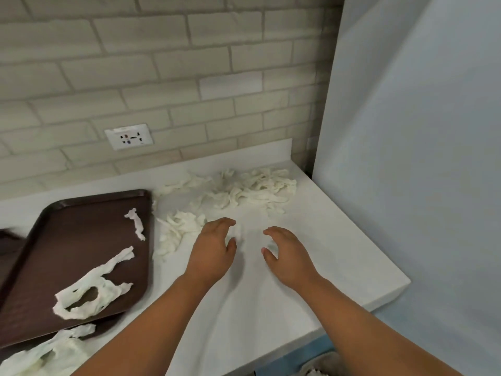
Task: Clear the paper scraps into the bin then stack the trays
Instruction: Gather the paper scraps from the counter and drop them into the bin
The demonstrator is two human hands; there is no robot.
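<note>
White torn paper scraps (254, 188) lie in a loose pile at the back right of the white counter (339, 240), with a smaller clump (176, 229) left of my hands. A dark brown tray (43, 267) rests tilted on the left, carrying a long looped scrap (89, 289) and a short strip (137, 223). More scrap paper (46, 354) lies by the tray's near edge. My left hand (214, 251) and my right hand (287, 256) hover side by side over the counter, fingers spread, holding nothing. A bin (322, 367) with white paper inside shows partly under the counter's front edge.
A second dark tray's edge (8, 240) shows at the far left under the first. A brick wall with a white socket (128, 137) backs the counter. A tall pale panel (420, 158) closes off the right side.
</note>
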